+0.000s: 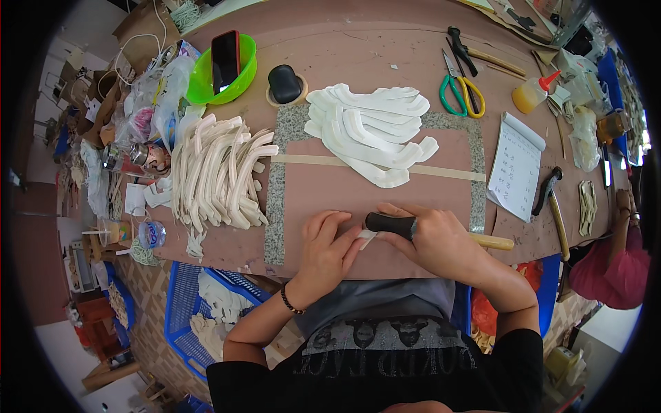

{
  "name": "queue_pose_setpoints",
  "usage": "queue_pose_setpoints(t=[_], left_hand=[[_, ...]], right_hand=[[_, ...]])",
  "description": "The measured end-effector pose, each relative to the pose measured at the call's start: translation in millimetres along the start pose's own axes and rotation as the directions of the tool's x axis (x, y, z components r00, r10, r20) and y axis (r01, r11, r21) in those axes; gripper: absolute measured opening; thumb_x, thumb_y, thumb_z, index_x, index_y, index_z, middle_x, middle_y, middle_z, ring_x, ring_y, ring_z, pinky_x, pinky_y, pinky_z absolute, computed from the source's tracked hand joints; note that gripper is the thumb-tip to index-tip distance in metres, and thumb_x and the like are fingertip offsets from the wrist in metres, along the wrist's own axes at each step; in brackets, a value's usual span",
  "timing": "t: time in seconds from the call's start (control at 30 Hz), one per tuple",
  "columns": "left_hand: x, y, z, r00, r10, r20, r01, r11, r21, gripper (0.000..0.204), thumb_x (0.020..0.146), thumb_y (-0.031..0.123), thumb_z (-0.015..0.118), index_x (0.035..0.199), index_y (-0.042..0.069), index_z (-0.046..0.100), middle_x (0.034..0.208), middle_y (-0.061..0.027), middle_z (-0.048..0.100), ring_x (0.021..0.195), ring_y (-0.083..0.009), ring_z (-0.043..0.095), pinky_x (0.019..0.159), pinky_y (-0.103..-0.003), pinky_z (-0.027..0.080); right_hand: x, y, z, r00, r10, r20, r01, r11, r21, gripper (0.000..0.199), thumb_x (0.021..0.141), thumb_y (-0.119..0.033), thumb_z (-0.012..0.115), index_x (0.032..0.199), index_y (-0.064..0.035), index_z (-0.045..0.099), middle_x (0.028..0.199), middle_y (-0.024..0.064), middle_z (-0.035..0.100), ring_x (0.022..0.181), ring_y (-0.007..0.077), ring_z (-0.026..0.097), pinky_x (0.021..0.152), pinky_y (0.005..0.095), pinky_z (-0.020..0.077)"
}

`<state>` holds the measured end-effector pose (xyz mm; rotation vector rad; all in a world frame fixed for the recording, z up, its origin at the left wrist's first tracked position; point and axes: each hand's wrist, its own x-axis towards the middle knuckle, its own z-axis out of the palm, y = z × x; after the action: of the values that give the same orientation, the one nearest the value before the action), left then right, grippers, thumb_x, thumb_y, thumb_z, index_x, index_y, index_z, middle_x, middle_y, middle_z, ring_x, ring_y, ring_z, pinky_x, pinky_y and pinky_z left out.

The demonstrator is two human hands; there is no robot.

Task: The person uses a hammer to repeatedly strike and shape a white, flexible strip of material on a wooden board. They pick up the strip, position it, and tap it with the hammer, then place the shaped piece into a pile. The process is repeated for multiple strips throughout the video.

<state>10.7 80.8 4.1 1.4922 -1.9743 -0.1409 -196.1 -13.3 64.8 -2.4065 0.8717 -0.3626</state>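
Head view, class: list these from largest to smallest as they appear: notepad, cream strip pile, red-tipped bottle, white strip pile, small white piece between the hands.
1–2. Cream strip pile and white strip pile: too alike to rank
3. Notepad
4. Red-tipped bottle
5. Small white piece, judging its visible part

Head cam (wide FOV) looks dn on worktable, fairly nr.
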Motion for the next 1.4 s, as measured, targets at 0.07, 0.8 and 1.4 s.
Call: queue_pose_setpoints(t=[0.07,0.8,1.4], left_hand=[[-9.3,-2.8,7.5,0.999,-0.037,-0.003,0.036,0.993,-0.111,0.026,0.079,0.007,0.077,0.103,-0.001,0.072,0.102,-0.01,0.062,0.1,-0.0285,0.059,0.092,-0.044,0.045],[-17.3,15.5,3.0,0.99,-0.13,0.046,0.132,0.99,-0.043,0.022,0.081,0.0,0.072,0.102,0.004,0.073,0.099,-0.0053,0.061,0.094,-0.023,0.059,0.09,-0.039,0.037],[-39.7,33.0,10.8,1.0,-0.02,0.007,0.018,0.978,0.21,0.033,0.081,0.01,0.075,0.112,0.0,0.07,0.109,-0.0111,0.063,0.101,-0.0265,0.062,0.094,-0.044,0.04]], right_hand=[[3.0,-0.2,-2.2,1.0,0.009,0.01,-0.009,0.999,0.045,0.043,0.093,-0.027,0.069,0.131,-0.0065,0.063,0.088,0.0126,0.07,0.072,0.0346,0.07,0.061,0.0438,0.056],[1.3,4.2,-0.7,0.996,-0.087,0.018,0.086,0.994,0.063,0.05,0.086,-0.014,0.072,0.134,-0.007,0.062,0.094,0.0125,0.069,0.078,0.0343,0.07,0.065,0.0432,0.0572],[7.8,-2.6,2.0,0.991,-0.131,0.03,0.13,0.991,0.036,0.055,0.083,-0.016,0.078,0.134,-0.0054,0.063,0.097,0.0129,0.069,0.076,0.0345,0.07,0.066,0.0434,0.0574]])
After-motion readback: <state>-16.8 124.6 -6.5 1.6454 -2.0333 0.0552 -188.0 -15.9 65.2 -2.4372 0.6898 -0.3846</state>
